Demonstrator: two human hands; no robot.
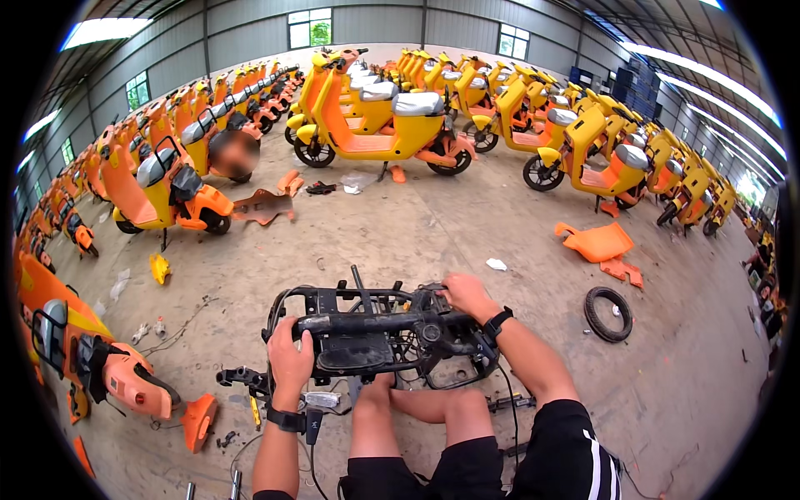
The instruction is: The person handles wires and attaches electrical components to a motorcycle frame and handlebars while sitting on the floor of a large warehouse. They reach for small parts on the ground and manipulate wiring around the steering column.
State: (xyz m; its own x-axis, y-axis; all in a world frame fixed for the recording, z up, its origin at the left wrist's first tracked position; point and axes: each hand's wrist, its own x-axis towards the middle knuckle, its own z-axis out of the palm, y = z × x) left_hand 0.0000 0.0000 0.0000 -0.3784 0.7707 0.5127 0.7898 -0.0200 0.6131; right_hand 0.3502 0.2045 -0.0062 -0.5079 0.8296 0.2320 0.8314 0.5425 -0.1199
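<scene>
A bare black scooter frame (354,323) of metal tubes lies crosswise before my knees. My left hand (289,354) is closed round the left end of its thick tube, thumb on the near side. At the frame's far right part, my right hand (467,297) grips the metal with its fingers curled down, the fingertips partly hidden. A flat black plate (357,358) sits in the frame's near middle, and thin wires hang around its right half. Each wrist wears a black strap, and a cable runs down from each.
Yellow and orange scooters (367,117) stand in rows ahead and to both sides. A black tyre (607,314) and an orange body panel (596,241) lie at right. At left are an orange scooter tail (140,385), a yellow piece (159,268) and loose wires.
</scene>
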